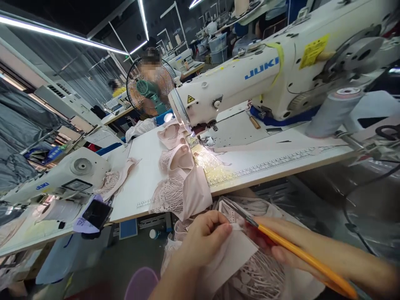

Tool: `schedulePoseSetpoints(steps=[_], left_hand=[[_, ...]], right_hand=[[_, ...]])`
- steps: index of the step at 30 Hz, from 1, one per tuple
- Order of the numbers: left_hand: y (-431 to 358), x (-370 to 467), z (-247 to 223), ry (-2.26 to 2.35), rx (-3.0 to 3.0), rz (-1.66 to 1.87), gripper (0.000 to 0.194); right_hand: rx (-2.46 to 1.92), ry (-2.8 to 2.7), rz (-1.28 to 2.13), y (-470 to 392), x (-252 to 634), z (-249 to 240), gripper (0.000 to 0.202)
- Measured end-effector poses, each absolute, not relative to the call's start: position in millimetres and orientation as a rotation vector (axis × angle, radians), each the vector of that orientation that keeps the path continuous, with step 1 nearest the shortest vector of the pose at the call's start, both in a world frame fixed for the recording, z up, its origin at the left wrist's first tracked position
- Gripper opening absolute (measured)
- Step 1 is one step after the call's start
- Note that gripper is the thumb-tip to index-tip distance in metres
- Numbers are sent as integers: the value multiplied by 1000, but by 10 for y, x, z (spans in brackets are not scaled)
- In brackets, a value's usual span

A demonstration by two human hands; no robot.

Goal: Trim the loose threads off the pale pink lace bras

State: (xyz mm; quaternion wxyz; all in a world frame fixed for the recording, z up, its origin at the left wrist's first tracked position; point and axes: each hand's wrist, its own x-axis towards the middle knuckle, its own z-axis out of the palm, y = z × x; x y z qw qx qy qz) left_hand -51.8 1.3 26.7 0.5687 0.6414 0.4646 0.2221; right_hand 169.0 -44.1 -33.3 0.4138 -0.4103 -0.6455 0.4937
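My left hand (204,237) pinches the edge of a pale pink fabric piece (233,258) with lace, low in the middle. My right hand (281,237) is closed around scissors (290,243) with orange handles. Their dark blades point up and left, just above the fabric by my left fingertips. More of the pink lace fabric is bunched below and behind both hands. A chain of pink lace garment pieces (195,189) hangs over the table's front edge and runs up to the needle area of the white sewing machine (231,87).
A grey thread cone (334,112) stands right on the table (265,166). Another sewing machine (78,166) is at the left, with a dark device (96,213) near it. A fan (150,89) stands behind, with people beyond. A purple bin (142,283) is below.
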Motion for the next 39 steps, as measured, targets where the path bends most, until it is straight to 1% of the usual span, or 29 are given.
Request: schedulePoseSetpoints(steps=[3, 9, 17, 22, 25, 27, 29, 31, 34, 37, 39], left_hand=[[2, -530, 264, 1108, 1517, 555, 34], [-57, -512, 259, 1337, 1656, 692, 17], [-101, -444, 278, 1467, 1740, 830, 13], [-88, -437, 296, 1426, 1684, 866, 16], [-54, -464, 289, 1385, 1541, 822, 18], [-18, -494, 284, 1285, 1399, 758, 26], [20, -526, 287, 1154, 1295, 670, 39], [46, -549, 297, 1058, 1265, 608, 49], [52, -552, 310, 1004, 1288, 593, 55], [28, -522, 314, 1058, 1354, 600, 54], [6, -498, 312, 1119, 1412, 602, 51]], right_hand=[[-990, -1794, 1290, -393, 1829, -302, 57], [-970, -1972, 1283, -357, 1889, -284, 51], [-1077, -2038, 1257, -325, 1878, -286, 49], [-1103, -2044, 1245, -309, 1885, -251, 43], [-1158, -2119, 1269, -293, 1886, -236, 42], [-1170, -2167, 1299, -276, 1892, -240, 46], [-1149, -2211, 1332, -258, 1901, -251, 48], [-1117, -2234, 1357, -242, 1909, -254, 47], [-1085, -2201, 1348, -233, 1915, -221, 45], [-1060, -2161, 1338, -230, 1905, -140, 54], [-1041, -2186, 1360, -225, 1890, -81, 68]])
